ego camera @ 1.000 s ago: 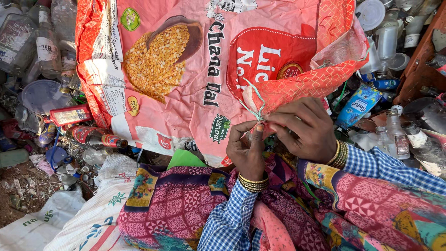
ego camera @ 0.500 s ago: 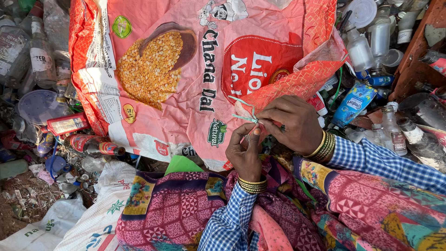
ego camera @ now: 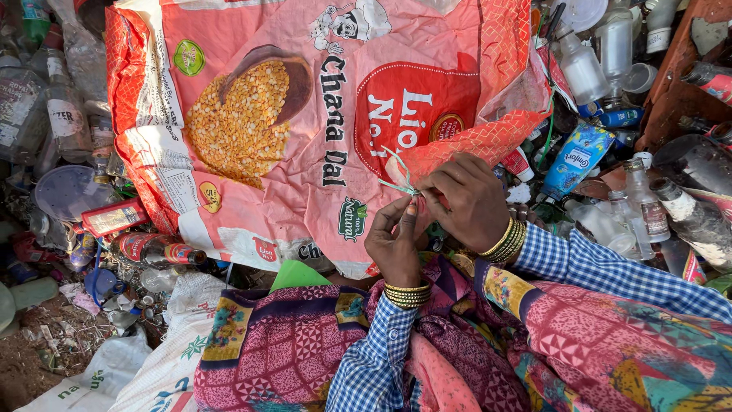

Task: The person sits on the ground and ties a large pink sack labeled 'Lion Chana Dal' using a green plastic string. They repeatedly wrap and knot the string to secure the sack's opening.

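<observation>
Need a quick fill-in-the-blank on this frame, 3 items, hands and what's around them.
1. Both hands, the left hand and the right hand, pinch a thin pale green ____ at the sack's gathered corner.
2. The big sack is mostly ____ in colour.
3. Each wrist wears gold ____.
4. The sleeves are blue and white ____.

Missing words: string; pink; bangles; checked

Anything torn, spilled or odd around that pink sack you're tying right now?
Nothing torn or spilled shows on the pink sack; it is only creased. Both hands, left hand and right hand, pinch a thin pale green string at its gathered corner. Bottles and wrappers lie jumbled all around, including a blue pouch.
</observation>
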